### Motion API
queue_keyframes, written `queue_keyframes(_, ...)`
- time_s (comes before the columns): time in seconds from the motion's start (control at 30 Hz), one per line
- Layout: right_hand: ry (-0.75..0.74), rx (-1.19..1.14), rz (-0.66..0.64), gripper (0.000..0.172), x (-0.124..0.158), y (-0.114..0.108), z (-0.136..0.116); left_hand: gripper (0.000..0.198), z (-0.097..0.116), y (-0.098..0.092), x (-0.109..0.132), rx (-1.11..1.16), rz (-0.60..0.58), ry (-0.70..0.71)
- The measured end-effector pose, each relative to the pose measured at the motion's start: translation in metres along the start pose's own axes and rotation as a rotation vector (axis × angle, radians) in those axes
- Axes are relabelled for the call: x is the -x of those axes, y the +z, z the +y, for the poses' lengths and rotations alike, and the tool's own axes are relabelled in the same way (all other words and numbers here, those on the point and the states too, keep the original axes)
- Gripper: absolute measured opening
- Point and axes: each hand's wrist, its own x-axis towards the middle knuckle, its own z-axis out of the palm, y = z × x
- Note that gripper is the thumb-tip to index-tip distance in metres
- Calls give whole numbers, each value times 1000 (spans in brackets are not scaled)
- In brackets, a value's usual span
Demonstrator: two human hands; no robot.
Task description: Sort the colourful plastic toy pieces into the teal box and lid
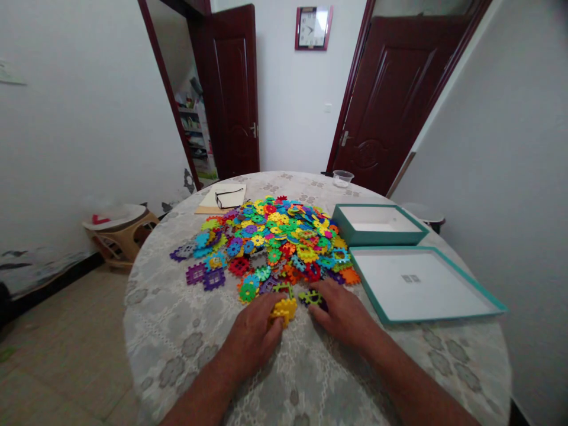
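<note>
A heap of colourful plastic gear-shaped and square building pieces (275, 228) covers the middle of the table. At its near edge, my left hand (257, 328) is closed on yellow toothed building pieces (284, 310), held between thumb and fingers. To the right, my right hand (337, 307) has its thumb and fingers around a light green toothed building piece (310, 297), with something dark purple beside it, partly hidden by the fingers. Another green square piece (284, 288) lies just beyond the yellow ones. Purple square pieces (214, 278) rest at the heap's left.
On the right stand a teal open box (377, 236) and, nearer me, its shallow lid (430, 284), inner side up. Glasses (228, 195) lie on papers (208, 201) at the back left. A clear bowl (342, 178) sits at the far edge of the round, cloth-covered table (177, 331).
</note>
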Motion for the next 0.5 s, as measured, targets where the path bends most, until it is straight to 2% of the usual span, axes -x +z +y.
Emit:
queue_keyframes(0.2,9,-80,-11,52,1,11,-12,40,-6,4,3,-30,6,22)
queue_keyframes(0.37,-22,-201,55,70,4,12,-16,40,-15,10,6,-50,72,59)
queue_keyframes(0.43,2,-266,36,63,4,1,-17,42,-20,12,7,-69,91,82)
queue_keyframes(0.5,53,-324,-18,43,0,-16,-16,44,-29,16,9,-103,95,104)
